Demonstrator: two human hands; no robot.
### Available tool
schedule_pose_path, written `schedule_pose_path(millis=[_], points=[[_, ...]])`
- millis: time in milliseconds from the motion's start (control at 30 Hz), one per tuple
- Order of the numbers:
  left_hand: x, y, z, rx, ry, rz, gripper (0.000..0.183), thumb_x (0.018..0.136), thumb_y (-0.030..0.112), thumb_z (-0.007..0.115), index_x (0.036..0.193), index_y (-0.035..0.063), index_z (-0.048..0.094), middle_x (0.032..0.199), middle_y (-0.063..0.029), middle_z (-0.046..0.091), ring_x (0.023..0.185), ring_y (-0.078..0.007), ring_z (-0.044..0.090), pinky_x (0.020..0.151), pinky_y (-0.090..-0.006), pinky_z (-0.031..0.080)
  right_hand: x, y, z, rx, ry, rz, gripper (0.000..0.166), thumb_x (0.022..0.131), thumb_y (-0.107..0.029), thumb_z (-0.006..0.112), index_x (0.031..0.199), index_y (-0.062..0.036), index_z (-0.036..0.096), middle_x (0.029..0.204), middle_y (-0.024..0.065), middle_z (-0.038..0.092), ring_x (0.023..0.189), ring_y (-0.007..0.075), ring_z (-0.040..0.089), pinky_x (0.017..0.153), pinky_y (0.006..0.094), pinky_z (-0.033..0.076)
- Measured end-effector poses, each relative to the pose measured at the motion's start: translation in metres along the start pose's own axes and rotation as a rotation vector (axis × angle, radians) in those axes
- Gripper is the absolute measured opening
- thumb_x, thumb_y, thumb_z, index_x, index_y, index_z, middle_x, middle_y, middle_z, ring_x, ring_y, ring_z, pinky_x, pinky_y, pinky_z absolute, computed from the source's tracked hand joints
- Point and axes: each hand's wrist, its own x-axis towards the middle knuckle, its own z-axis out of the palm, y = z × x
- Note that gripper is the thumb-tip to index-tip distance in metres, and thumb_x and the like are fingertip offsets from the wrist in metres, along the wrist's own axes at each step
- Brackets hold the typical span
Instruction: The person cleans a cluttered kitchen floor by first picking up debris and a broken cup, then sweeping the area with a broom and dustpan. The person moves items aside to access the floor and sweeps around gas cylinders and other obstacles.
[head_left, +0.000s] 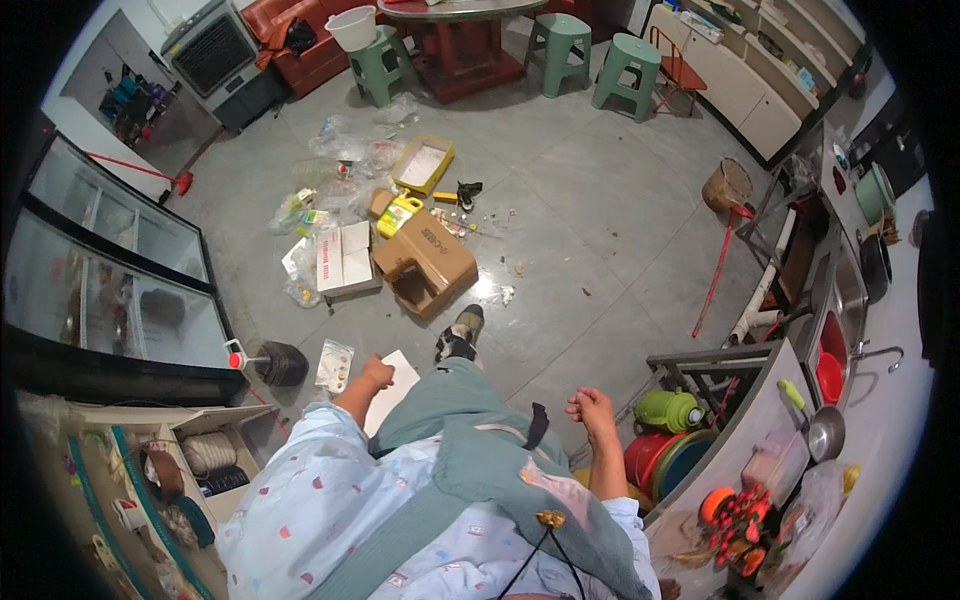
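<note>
My left hand (377, 372), beside my left thigh, has its fingers curled over the edge of a flat white board (395, 381); my trouser leg hides part of it. Just left of that hand is a pale printed sheet or packet (335, 366). Out to my right, my right hand (591, 410) is raised with loosely bent fingers and nothing in it. Ahead on the floor, a brown cardboard box (442, 259) lies with an opening facing me. Against it are a white carton (345, 259) and a yellow plastic jug (400, 215).
Clear plastic bags (337, 191), a yellow tray-like box (424, 165) and small debris are scattered beyond the cartons. A glass-door fridge (120, 277) and a dark jug (281, 364) flank the left. Rightward stand a sink counter (851, 262), a green thermos (667, 409) and a red-handled broom (716, 277).
</note>
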Motion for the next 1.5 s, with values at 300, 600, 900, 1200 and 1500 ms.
schedule_pose_path(millis=[300,600,900,1200,1500], points=[[0.127,0.021,-0.015,-0.484,-0.223,-0.196,0.045,0.078,0.004,0.053,0.119,0.0009,0.034,0.093,-0.019,0.055,0.064,-0.0321,0.063,0.045,-0.0375,0.051,0.147,-0.051,-0.042,-0.315,0.067,-0.03,0.032,0.085,-0.014,0.048,0.113,0.0016,0.052,0.082,0.0116,0.064,0.065,0.017,0.062,0.055,0.0263,0.047],[0.142,0.301,0.087,-0.15,-0.27,-0.108,0.018,0.086,0.011,0.048,0.102,0.0042,0.047,0.08,-0.011,0.058,0.056,-0.0213,0.059,0.043,-0.0305,0.047,0.129,-0.06,-0.168,-0.778,0.534,0.211,0.044,0.08,-0.043,0.053,0.074,-0.0019,0.066,0.076,0.0184,0.063,0.075,0.0369,0.06,0.071,0.0465,0.046],[0.133,0.56,0.315,-0.118,-0.409,0.109,0.037,0.079,0.004,0.054,0.113,0.0018,0.039,0.093,-0.0179,0.06,0.065,-0.0271,0.063,0.051,-0.0352,0.051,0.285,-0.021,-0.325,-0.756,0.439,0.273,0.031,0.074,-0.03,0.057,0.092,-0.0061,0.066,0.099,0.0188,0.062,0.095,0.0352,0.057,0.081,0.0447,0.046],[-0.005,0.763,0.564,0.082,-1.049,0.123,0.036,0.086,0.015,0.057,0.118,0.0066,0.044,0.109,-0.0134,0.059,0.087,-0.0219,0.061,0.068,-0.0305,0.049,0.407,-0.218,-0.482,-0.338,0.632,0.213,0.034,0.08,-0.027,0.059,0.106,-0.0052,0.061,0.099,0.0175,0.062,0.094,0.0336,0.059,0.082,0.0407,0.046],[0.075,0.807,0.756,0.584,-1.227,-0.051,0.056,0.087,0.025,0.059,0.132,0.0057,0.031,0.117,-0.0163,0.053,0.096,-0.0262,0.059,0.076,-0.0369,0.047,0.569,-0.136,-0.573,-0.268,0.845,0.393,0.031,0.082,-0.019,0.054,0.11,-0.0069,0.058,0.093,0.0154,0.063,0.085,0.0325,0.06,0.075,0.0408,0.047]])
